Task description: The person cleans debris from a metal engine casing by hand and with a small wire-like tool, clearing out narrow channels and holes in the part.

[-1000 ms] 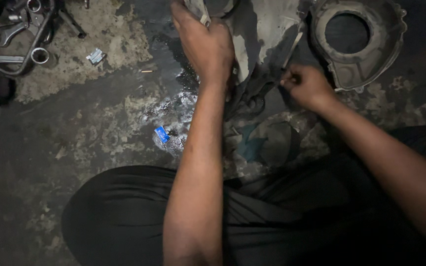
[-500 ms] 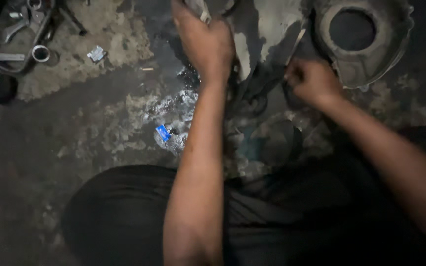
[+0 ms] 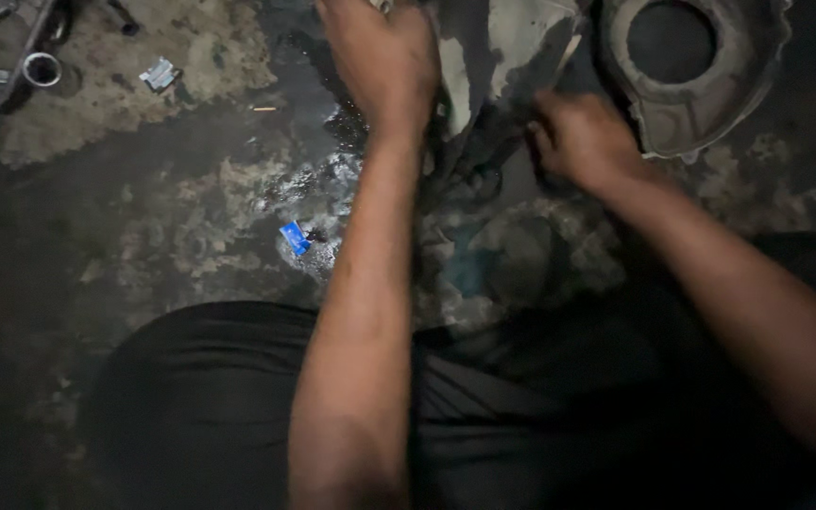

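Fingers: left hand (image 3: 382, 59) lies curled over the far edge of a grey, grimy metal part (image 3: 498, 47); right hand (image 3: 583, 140) is closed, its contents too dark to tell. Metal part: far centre, between both hands. Round housing (image 3: 701, 71): far right, beside the right hand. Ring spanner (image 3: 35, 68): far left. Blue scrap (image 3: 295, 236): near, left of the left forearm, on the stained floor (image 3: 144, 217).

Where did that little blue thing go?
In the head view, the small blue scrap lies on the grimy floor, just left of the left forearm, beside a shiny wet patch.
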